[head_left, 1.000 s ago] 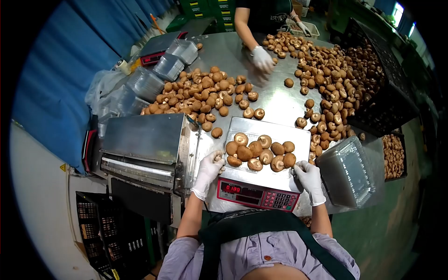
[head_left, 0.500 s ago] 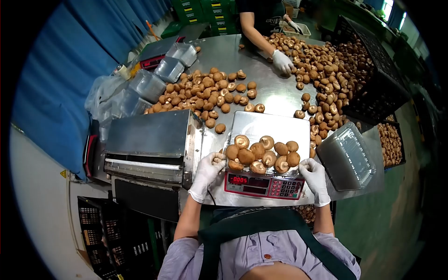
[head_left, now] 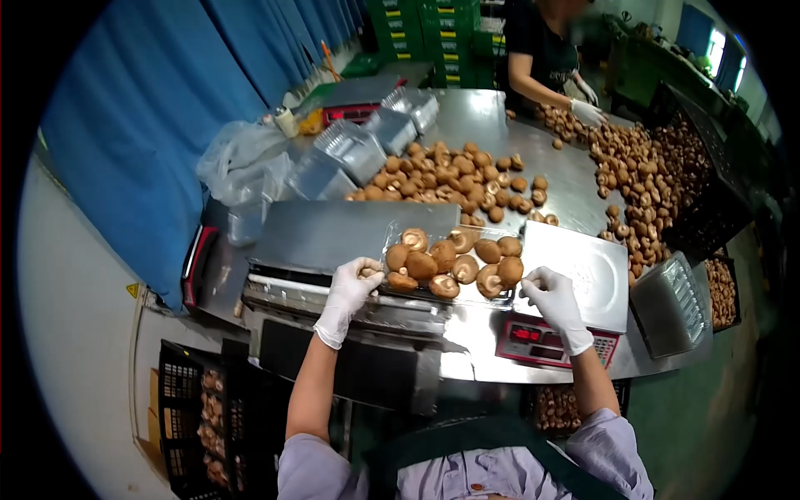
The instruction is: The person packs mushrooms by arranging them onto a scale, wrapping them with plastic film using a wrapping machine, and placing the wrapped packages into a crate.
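Note:
A clear plastic tray point(head_left: 467, 300) of brown shiitake mushrooms point(head_left: 422, 266) hangs between my two white-gloved hands. My left hand point(head_left: 354, 287) pinches its left end. Fingers of my right hand point(head_left: 550, 300) are closed at its right end, where the rim is hard to make out. Beneath the tray is the flat grey top of a wrapping machine point(head_left: 325, 237). To the right sits a weighing scale point(head_left: 575, 267) with a bare plate and a lit red display, close to my right hand.
Loose mushrooms point(head_left: 454, 175) lie behind the machine. Clear trays point(head_left: 350, 150) are stacked at the back left, another stack point(head_left: 671, 304) at the right. A tipped black crate point(head_left: 696, 179) spills mushrooms. Across the table a co-worker's gloved hand point(head_left: 587, 112) touches mushrooms.
Both my hands have carried the mushroom tray left, off the scale and over the wrapping machine. My view has shifted left. The co-worker's hand has also moved.

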A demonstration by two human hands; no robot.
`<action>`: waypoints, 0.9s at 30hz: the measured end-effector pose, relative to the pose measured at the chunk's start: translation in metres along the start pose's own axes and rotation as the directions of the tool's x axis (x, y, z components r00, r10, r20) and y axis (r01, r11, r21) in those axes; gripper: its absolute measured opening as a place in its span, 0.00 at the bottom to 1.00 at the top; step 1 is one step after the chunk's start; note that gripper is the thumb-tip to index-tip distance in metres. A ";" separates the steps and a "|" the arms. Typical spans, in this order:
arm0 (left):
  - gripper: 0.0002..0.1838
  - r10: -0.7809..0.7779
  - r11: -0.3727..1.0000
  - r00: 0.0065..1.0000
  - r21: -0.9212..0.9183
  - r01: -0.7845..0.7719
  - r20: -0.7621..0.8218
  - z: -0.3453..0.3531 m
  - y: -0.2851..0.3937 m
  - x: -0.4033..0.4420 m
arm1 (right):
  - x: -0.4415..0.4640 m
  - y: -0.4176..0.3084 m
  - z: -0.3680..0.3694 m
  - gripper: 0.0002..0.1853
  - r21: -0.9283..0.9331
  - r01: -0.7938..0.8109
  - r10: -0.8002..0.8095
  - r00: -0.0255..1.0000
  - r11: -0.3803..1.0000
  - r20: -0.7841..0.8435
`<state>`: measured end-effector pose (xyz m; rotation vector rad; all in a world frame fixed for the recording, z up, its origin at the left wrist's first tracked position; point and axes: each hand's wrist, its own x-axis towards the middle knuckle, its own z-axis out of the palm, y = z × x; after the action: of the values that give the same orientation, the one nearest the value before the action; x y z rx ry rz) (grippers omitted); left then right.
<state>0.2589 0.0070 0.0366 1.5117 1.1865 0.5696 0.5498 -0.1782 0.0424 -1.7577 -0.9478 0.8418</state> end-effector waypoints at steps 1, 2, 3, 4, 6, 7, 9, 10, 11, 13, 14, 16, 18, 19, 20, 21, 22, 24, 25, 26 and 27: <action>0.04 -0.056 0.992 0.998 -0.113 0.056 -0.001 -0.020 0.002 0.004 | 0.005 -0.011 0.020 0.08 0.018 0.007 -0.007 1.000 1.000 0.007; 0.04 -0.027 0.998 1.000 -0.049 0.027 -0.004 -0.042 -0.004 0.014 | 0.017 -0.016 0.045 0.08 0.039 0.021 -0.022 1.000 0.999 0.013; 0.04 0.006 1.000 1.000 0.017 -0.006 -0.009 -0.063 -0.012 0.028 | 0.023 -0.025 0.061 0.10 -0.063 -0.008 0.009 1.000 0.998 0.012; 0.03 0.021 0.999 0.999 0.036 -0.020 -0.031 -0.082 -0.018 0.039 | 0.034 -0.028 0.080 0.11 -0.122 0.030 -0.030 1.000 0.992 -0.002; 0.03 0.066 0.991 0.996 0.123 -0.058 -0.061 -0.115 -0.040 0.067 | 0.070 -0.008 0.121 0.14 -0.235 0.102 -0.109 0.994 0.967 -0.018; 0.04 0.094 0.973 0.992 0.216 -0.075 -0.080 -0.130 -0.047 0.075 | 0.076 -0.014 0.138 0.14 -0.221 0.110 -0.115 0.993 0.969 -0.014; 0.06 0.087 0.963 0.993 0.263 -0.063 -0.084 -0.155 -0.063 0.086 | 0.088 -0.018 0.166 0.13 -0.276 0.073 -0.067 0.997 0.958 0.030; 0.08 0.093 0.935 0.994 0.347 -0.067 -0.058 -0.165 -0.065 0.089 | 0.089 -0.027 0.176 0.13 -0.312 -0.017 0.036 0.998 0.950 0.058; 0.09 0.100 0.899 0.995 0.431 -0.078 -0.029 -0.174 -0.065 0.093 | 0.089 -0.035 0.181 0.13 -0.309 -0.018 0.033 0.998 0.951 0.045; 0.13 -0.006 0.802 0.999 0.597 -0.026 0.053 -0.193 -0.060 0.099 | 0.084 -0.049 0.185 0.14 -0.594 0.071 -0.055 0.997 0.801 0.046; 0.15 -0.008 0.732 0.999 0.681 -0.017 0.033 -0.196 -0.045 0.095 | 0.080 -0.060 0.184 0.16 -0.675 0.075 -0.061 0.997 0.734 0.045; 0.17 -0.005 0.658 1.000 0.753 -0.019 0.029 -0.200 -0.024 0.093 | 0.076 -0.078 0.187 0.15 -0.728 0.105 -0.141 0.990 0.677 0.012; 0.23 0.301 0.700 0.931 0.616 -0.363 0.206 -0.200 -0.021 0.097 | 0.077 -0.097 0.192 0.17 -0.717 0.243 -0.242 0.964 0.654 0.106; 0.29 0.384 0.607 0.868 0.623 -0.493 0.313 -0.195 -0.014 0.097 | 0.076 -0.112 0.197 0.19 -0.677 0.347 -0.300 0.935 0.649 0.191; 0.31 0.439 0.558 0.804 0.580 -0.594 0.401 -0.187 -0.015 0.100 | 0.076 -0.125 0.205 0.23 -0.651 0.432 -0.330 0.901 0.625 0.282; 0.33 0.487 0.503 0.729 0.529 -0.684 0.481 -0.179 -0.016 0.103 | 0.075 -0.146 0.213 0.25 -0.629 0.497 -0.316 0.867 0.597 0.385; 0.35 0.489 0.462 0.708 0.537 -0.706 0.510 -0.171 -0.019 0.104 | 0.086 -0.139 0.227 0.27 -0.607 0.575 -0.404 0.818 0.549 0.409; 0.36 0.452 0.460 0.703 0.532 -0.711 0.549 -0.160 -0.026 0.106 | 0.108 -0.122 0.253 0.29 -0.579 0.666 -0.479 0.744 0.470 0.467; 0.36 0.444 0.472 0.704 0.523 -0.710 0.554 -0.159 -0.031 0.109 | 0.118 -0.116 0.263 0.30 -0.575 0.687 -0.469 0.725 0.444 0.504; 0.35 0.423 0.484 0.713 0.527 -0.699 0.558 -0.160 -0.036 0.112 | 0.124 -0.109 0.271 0.30 -0.510 0.726 -0.515 0.687 0.461 0.513; 0.33 0.404 0.494 0.724 0.533 -0.687 0.560 -0.160 -0.039 0.115 | 0.128 -0.103 0.272 0.30 -0.510 0.723 -0.505 0.690 0.466 0.518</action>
<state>0.1543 0.1781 0.0222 2.6206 0.5776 0.1850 0.3534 0.0712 0.0337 -1.6333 -2.1874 0.2336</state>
